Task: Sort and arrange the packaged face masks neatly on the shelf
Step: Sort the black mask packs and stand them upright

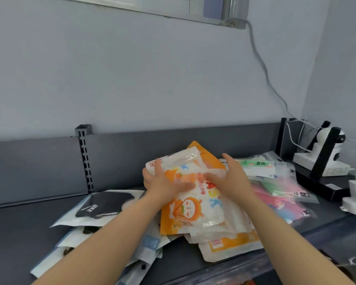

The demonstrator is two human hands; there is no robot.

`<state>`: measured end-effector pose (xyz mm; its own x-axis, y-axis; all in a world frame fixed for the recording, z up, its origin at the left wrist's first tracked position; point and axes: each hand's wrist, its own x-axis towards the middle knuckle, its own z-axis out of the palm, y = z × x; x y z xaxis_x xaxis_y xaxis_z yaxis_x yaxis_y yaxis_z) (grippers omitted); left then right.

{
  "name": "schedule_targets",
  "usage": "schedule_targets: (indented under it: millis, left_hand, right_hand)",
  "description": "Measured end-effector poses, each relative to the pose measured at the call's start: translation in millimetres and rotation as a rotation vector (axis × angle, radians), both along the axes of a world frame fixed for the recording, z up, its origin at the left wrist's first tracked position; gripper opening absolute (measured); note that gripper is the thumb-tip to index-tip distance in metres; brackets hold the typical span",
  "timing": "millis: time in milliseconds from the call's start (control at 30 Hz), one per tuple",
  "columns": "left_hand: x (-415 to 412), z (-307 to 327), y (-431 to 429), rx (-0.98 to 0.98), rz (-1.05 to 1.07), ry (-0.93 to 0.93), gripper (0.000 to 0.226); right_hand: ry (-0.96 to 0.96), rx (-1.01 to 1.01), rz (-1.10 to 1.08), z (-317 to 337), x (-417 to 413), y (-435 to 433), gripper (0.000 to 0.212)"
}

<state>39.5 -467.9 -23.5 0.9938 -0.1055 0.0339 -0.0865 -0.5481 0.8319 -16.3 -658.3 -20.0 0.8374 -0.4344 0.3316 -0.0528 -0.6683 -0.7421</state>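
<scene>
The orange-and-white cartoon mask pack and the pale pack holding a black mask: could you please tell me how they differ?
The orange-and-white cartoon mask pack is brightly printed; the pale pack holding a black mask is plain. The cartoon pack tops the middle heap under the left hand and right hand; the black-mask pack lies leftward, untouched. Both are flat packs lying on other packs on the dark grey shelf.

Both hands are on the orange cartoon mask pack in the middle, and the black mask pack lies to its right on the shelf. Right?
Not quite. In the head view the black mask pack lies left of the orange pack, not right. The left hand and right hand do both rest on the orange pack.
</scene>
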Motion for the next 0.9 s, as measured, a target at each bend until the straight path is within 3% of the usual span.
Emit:
schedule_targets:
  millis: [200,367,567,767,900]
  left_hand:
    - [-14,-4,1,0.122,0.002,-0.145,0.114]
    - [-24,-6,14,0.179,-0.061,-0.211,0.099]
    - [-31,-10,37,0.383,-0.274,-0.122,0.121]
    - [-29,-14,23,0.323,-0.353,-0.226,0.096]
    - [-28,-16,6,0.257,-0.303,-0.162,0.099]
  right_hand:
    - [-0.169,-0.012,-0.067,-4,-24,8,0.082]
    - [0.001,-0.163,0.078,-8,-54,25,0.108]
    - [0.13,-0.245,0.025,-25,-52,33,0.121]
    - [0.086,-0.205,-0.102,-25,-37,18,0.11]
    - [0.052,-0.236,-0.113,-27,-41,9,0.098]
